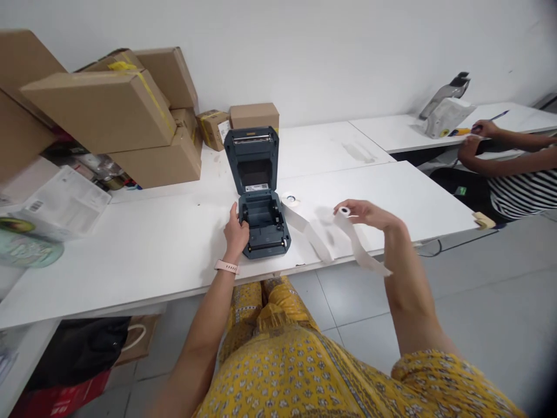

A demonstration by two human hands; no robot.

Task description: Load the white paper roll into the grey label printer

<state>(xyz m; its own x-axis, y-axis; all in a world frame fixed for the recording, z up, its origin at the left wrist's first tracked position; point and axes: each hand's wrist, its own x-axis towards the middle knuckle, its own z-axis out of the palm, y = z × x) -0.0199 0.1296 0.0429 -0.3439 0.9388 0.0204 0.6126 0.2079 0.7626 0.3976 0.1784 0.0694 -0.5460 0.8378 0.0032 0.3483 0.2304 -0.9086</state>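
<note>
A dark grey label printer (pixel 265 234) stands on the white table with its lid (pixel 253 157) tipped back and its inner bay bare. My left hand (pixel 236 235) grips the printer's left side, thumb and fingers over the edge. Held in the fingers of my right hand (pixel 369 213) is a small white paper roll (pixel 343 212), just above the table to the right of the printer. Its loose strip (pixel 363 255) hangs down past the table's front edge. Another white paper roll (pixel 292 201) lies against the printer's right side, its strip unwound toward the front edge.
Cardboard boxes (pixel 104 110) are stacked at the left, with smaller boxes (pixel 255 115) behind the printer. A clear plastic package (pixel 65 200) and a green container (pixel 32 248) stand at far left. On the right, a co-worker's hands (pixel 478 134) hold a pen near a bottle (pixel 446 96).
</note>
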